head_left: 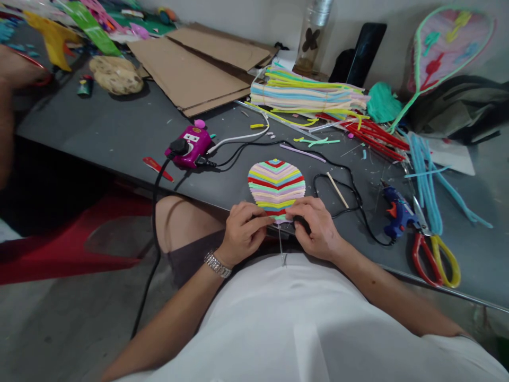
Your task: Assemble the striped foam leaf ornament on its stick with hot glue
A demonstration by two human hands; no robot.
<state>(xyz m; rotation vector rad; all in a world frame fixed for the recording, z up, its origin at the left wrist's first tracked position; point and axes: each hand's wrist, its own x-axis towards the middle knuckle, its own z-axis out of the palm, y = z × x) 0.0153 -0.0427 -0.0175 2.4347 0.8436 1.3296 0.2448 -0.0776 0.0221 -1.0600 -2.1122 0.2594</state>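
A rounded, fan-like piece (pixel 277 183) covered in V-shaped stripes of coloured pipe cleaners lies at the table's front edge. A thin wire stem (pixel 280 244) sticks out from its lower end toward my white shirt. My left hand (pixel 247 233), with a metal watch on the wrist, pinches the piece's lower left edge. At the lower right edge, my right hand (pixel 316 225) is closed with thumb and finger on the same piece. The fingertips hide the bottom stripes, and whether they hold a separate strip I cannot tell.
Right of the hands lie a blue glue gun (pixel 400 212), scissors (pixel 435 257) and blue pipe cleaners (pixel 425 175). Behind are a pipe-cleaner bundle (pixel 310 98) and cardboard (pixel 199 69). A magenta power socket (pixel 193 146) trails black cords. Another person's arm (pixel 19 69) is far left.
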